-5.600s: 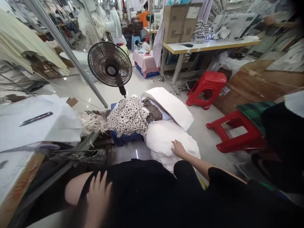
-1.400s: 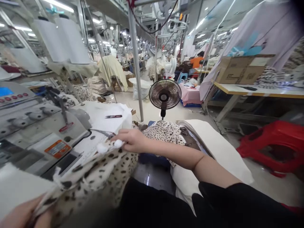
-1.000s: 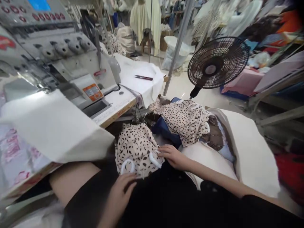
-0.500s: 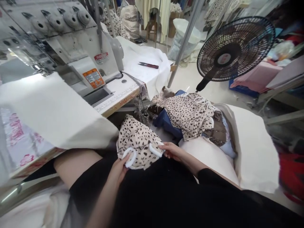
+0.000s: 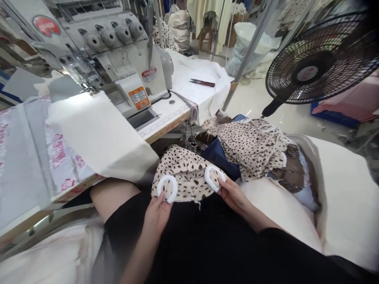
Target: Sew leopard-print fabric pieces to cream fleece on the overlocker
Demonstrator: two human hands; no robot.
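Well, a seated person has a cream, brown-spotted piece of fabric (image 5: 183, 175) up at lap height, just above their black clothing (image 5: 201, 240). The left white ring (image 5: 160, 186) sits at the fabric's lower left, the right white ring (image 5: 207, 177) at its lower right, both well apart. The left hand (image 5: 156, 221) is closed on the left white ring, fingertips pinching it from below along with the fabric edge. The right hand (image 5: 233, 199) grips the right white ring the same way, its fingers pressed against the band. Just behind the fabric, on the far side, lies a heap of the same spotted fabric (image 5: 251, 148), with a navy blue cloth (image 5: 222, 159) showing at its edge and a big white padded bundle (image 5: 346, 197) to the right. To the left, a cream cloth (image 5: 100, 134) hangs off the table of an overlock sewing machine (image 5: 112, 59). Red-handled thread snips (image 5: 202, 83) lie on a white cloth (image 5: 204, 98) beyond it, and a black standing fan (image 5: 314, 65) faces in from the right beside a metal pole (image 5: 251, 51).
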